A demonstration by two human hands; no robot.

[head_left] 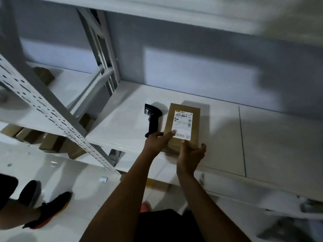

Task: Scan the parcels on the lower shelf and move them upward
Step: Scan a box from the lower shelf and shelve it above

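The brown cardboard parcel (pixel 169 119) with the white printed label (pixel 182 124) lies flat on the white shelf board (pixel 271 140), its near end close to the board's front lip, and both grips grasp that end. The left grip (pixel 157 139) has its thumb laid over the label and its fingers down the left side. The right grip (pixel 190 153) has its thumb on top and its fingers curled round the near right corner. The likeliest slip is the parcel tipping off the lip if it is let go before being pushed further in, since the hold is all at one end. The black handheld barcode scanner (pixel 152 119) lies just beside the parcel's left edge with its handle butt close to the left grip's knuckles, so a careless shove could knock or slide it. Whether the two touch cannot be told. The board looks smooth and glossy, so things probably slide on it easily. Behind it is a plain grey wall (pixel 192 67), with another white shelf (pixel 157 6) overhead and a white perforated steel upright (pixel 45 109) at left. More brown cardboard boxes (pixel 50 142) sit on a lower level beyond the upright. On the shiny white floor (pixel 73 163) stand another person's dark shoes (pixel 50 208), with a scrap of white paper (pixel 103 179) nearby.
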